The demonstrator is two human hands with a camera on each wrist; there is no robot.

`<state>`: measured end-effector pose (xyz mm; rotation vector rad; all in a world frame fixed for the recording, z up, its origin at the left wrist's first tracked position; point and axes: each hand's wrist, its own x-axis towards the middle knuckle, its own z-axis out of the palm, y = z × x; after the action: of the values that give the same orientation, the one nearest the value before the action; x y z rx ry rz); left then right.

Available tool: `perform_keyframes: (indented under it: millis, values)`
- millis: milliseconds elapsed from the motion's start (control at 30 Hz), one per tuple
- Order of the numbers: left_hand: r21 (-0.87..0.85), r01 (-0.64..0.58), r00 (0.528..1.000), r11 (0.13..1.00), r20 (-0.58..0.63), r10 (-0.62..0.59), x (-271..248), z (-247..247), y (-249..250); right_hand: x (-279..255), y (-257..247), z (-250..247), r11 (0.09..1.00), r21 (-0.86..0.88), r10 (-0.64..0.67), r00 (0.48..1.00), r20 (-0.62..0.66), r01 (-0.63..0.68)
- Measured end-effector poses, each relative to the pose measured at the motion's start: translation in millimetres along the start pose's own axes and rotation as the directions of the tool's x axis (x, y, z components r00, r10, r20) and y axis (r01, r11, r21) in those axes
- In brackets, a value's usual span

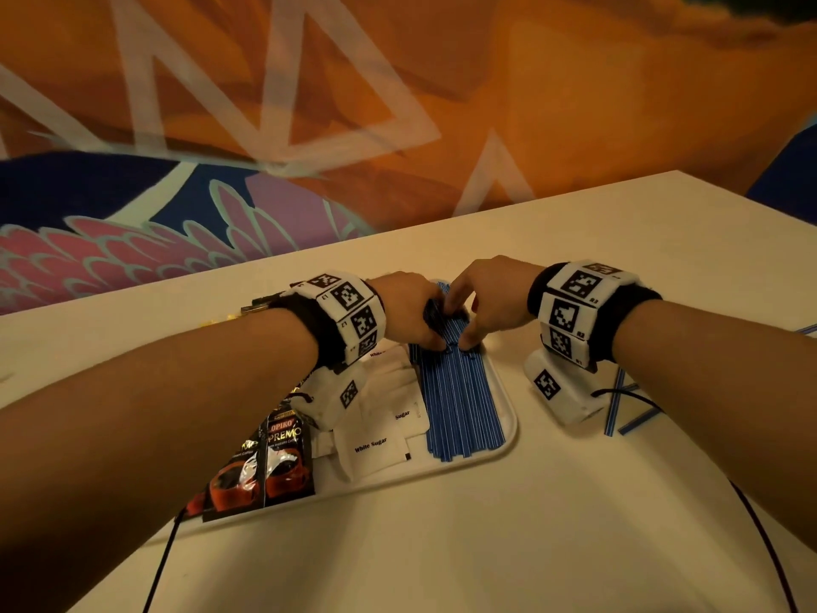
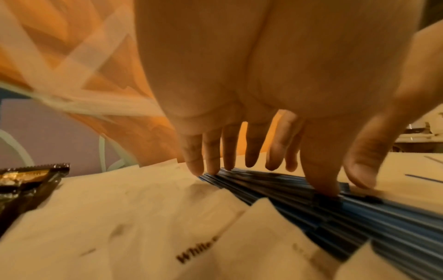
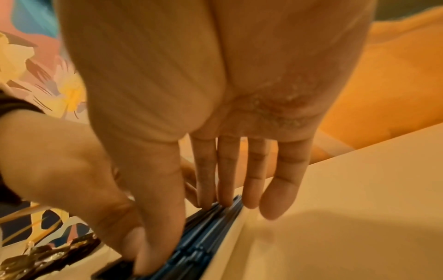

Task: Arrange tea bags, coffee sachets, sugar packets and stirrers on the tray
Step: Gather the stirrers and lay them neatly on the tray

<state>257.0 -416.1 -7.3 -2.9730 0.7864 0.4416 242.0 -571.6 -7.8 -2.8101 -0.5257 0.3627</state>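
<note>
On the white tray (image 1: 508,429), the blue stirrers (image 1: 460,409) lie in a bundle right of the sugar packets (image 1: 376,444) and coffee sachets (image 1: 283,462). Both the left hand (image 1: 409,314) and right hand (image 1: 497,300) press straight fingers onto the bundle's far end, neither grip closed. The wrist views show thumbs pinning stirrers; only the head view shows loose stirrers (image 1: 619,404) on the bench (image 1: 486,546).
</note>
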Motion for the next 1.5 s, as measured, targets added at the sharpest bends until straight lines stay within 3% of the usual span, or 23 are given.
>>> perform_keyframes:
  millis: [233, 433, 567, 633, 767, 933, 1100, 1167, 1400, 1500]
  values:
    - [-0.003, 0.030, 0.999, 1.000, 0.018, -0.030, -3.5, -0.9, -2.4, -4.9, -0.7, 2.0, 1.000, 0.013, -0.020, 1.000, -0.007, 0.021]
    - [-0.024, 0.081, 0.989, 0.996, -0.125, -0.083, -7.6, -21.8, 8.6, -23.2, 11.5, -11.7, 0.990, 0.141, 0.010, 0.997, -0.076, 0.001]
    - [-0.127, 0.081, 0.971, 0.989, -0.213, -0.107, 6.7, -34.1, 39.7, -49.8, 38.9, -22.9, 0.962, 0.248, 0.129, 0.991, -0.045, -0.114]
    - [-0.142, 0.082, 0.977, 0.986, -0.186, -0.108, 12.8, -36.7, 66.4, -67.2, 57.2, -27.6, 0.939, 0.282, 0.204, 0.979, -0.002, -0.195]
    - [-0.028, 0.040, 0.999, 0.999, 0.002, -0.040, 20.6, -28.2, 133.3, -108.5, 97.4, -35.1, 0.890, 0.325, 0.337, 0.941, 0.007, -0.321]
    - [-0.022, -0.007, 0.986, 1.000, 0.168, 0.010, 26.3, -2.4, 213.8, -164.0, 152.9, -40.5, 0.810, 0.306, 0.535, 0.844, -0.035, -0.501]
    - [0.153, -0.086, 0.990, 0.984, 0.127, 0.067, 29.9, 7.4, 246.3, -200.8, 186.8, -32.0, 0.754, 0.018, 0.657, 0.754, -0.023, -0.656]
    - [0.153, -0.100, 0.991, 0.983, 0.109, 0.083, 32.4, 9.9, 253.0, -202.5, 196.2, -23.5, 0.733, 0.058, 0.676, 0.735, 0.043, -0.677]
    - [0.101, -0.174, 0.985, 0.980, 0.032, 0.172, 42.4, 15.1, 266.4, -176.8, 180.6, -12.1, 0.802, 0.073, 0.596, 0.803, -0.019, -0.593]
    - [0.097, -0.174, 0.985, 0.980, 0.012, 0.174, 44.3, 14.0, 261.1, -182.0, 186.6, -23.8, 0.774, 0.080, 0.632, 0.775, -0.018, -0.628]
